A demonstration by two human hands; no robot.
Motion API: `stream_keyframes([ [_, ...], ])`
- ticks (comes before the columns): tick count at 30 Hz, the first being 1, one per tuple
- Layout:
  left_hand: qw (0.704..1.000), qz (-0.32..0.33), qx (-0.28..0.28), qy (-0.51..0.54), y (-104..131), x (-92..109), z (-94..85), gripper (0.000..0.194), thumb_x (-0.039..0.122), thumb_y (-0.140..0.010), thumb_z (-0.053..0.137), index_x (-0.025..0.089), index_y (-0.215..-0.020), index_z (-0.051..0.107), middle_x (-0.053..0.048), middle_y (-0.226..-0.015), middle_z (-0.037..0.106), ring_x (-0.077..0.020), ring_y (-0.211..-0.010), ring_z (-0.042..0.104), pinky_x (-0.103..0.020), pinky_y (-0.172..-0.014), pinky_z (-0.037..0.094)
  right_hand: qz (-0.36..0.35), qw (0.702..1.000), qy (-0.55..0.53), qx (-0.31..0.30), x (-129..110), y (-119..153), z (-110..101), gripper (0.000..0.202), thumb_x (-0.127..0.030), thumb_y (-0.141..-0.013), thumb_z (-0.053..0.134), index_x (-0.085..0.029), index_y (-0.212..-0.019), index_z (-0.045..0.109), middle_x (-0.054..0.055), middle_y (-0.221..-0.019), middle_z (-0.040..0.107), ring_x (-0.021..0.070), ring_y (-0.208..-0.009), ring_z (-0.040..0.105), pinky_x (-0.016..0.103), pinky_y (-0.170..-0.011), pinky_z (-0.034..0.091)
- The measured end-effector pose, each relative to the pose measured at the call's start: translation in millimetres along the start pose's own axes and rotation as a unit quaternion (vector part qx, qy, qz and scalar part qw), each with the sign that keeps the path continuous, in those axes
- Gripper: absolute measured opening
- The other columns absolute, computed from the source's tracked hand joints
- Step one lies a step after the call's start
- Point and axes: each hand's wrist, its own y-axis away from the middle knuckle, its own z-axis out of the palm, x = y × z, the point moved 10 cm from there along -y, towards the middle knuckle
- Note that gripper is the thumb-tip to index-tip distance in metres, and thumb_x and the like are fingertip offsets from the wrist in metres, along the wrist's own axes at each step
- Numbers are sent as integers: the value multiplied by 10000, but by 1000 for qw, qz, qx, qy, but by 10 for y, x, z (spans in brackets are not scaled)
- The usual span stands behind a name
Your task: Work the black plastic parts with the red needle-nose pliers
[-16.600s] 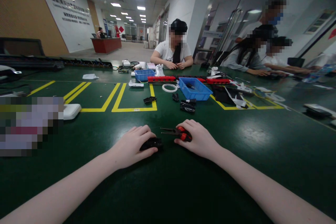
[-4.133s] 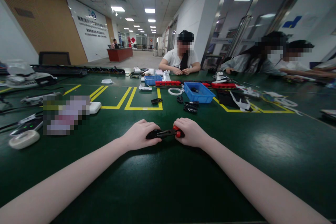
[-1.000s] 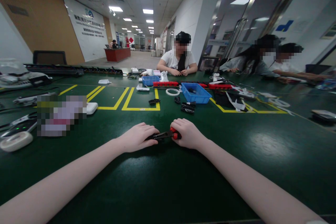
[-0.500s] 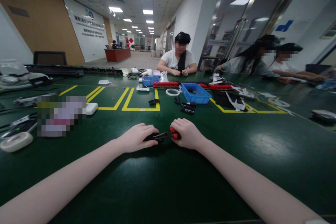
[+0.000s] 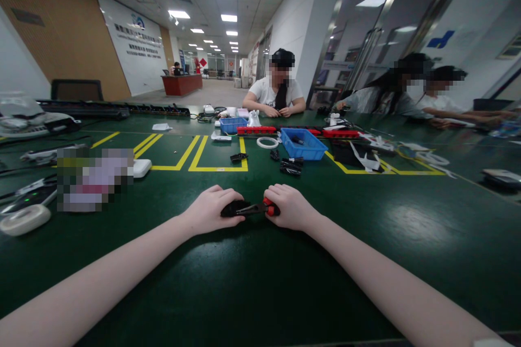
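Observation:
Red-handled pliers are gripped in my right hand, their dark jaws pointing left. My left hand is closed around a small black part, whose exact kind I cannot make out. The plier tips reach this part at the left fingertips. Both hands are just above the green table. Beyond them lie several black pieces, a smaller black piece and another one by the yellow tape.
A blue bin holds dark parts, with a white ring beside it. Red strips lie farther back. At left are a white case and a tape roll. A person sits opposite; two more sit at right.
The black part in my left hand has turned slightly, and the plier jaws have shifted a little with it. Both hands stay in nearly the same place.

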Motion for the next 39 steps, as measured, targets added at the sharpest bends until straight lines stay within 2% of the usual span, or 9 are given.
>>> stream_keyframes([
  [6, 1000, -11, 15, -14, -3, -12, -33, 299, 408, -853, 632, 208, -1070, 587, -17, -980, 696, -183, -810, 639, -323, -762, 475, 10, 1000, 0, -6, -3, 1, -20, 131, -222, -752, 640, -193, -813, 528, 56, -851, 603, 192, -753, 535, 313, -691, 381],
  [20, 999, -25, -35, -30, -15, -54, 68, 296, 436, -903, 578, 204, -1086, 571, -32, -933, 695, -191, -792, 649, -340, -791, 466, 25, 1000, 11, -11, 14, 2, -8, 134, -232, -755, 628, -182, -842, 539, 67, -880, 613, 199, -782, 535, 313, -710, 391],
  [24, 998, -25, -49, -25, -29, -64, 112, 280, 444, -929, 543, 200, -1062, 572, -19, -873, 682, -187, -767, 638, -354, -797, 451, 42, 999, 5, -8, 40, 5, -10, 136, -223, -749, 630, -186, -848, 543, 64, -886, 618, 203, -796, 541, 315, -719, 395],
  [30, 998, -29, -45, -36, -42, -80, 114, 267, 444, -941, 525, 188, -975, 595, -39, -955, 643, -205, -853, 612, -351, -776, 438, 88, 996, -20, 9, 160, 15, -11, 153, -250, -774, 645, -197, -889, 559, 58, -918, 623, 208, -838, 560, 316, -729, 407],
  [39, 998, -32, -33, -42, -35, -136, 137, 304, 420, -943, 540, 210, -1151, 614, -54, -1047, 620, -219, -942, 608, -376, -845, 449, 153, 986, -56, 28, 329, 44, -1, 199, -328, -802, 674, -200, -924, 584, 62, -934, 612, 226, -882, 564, 342, -736, 439],
])
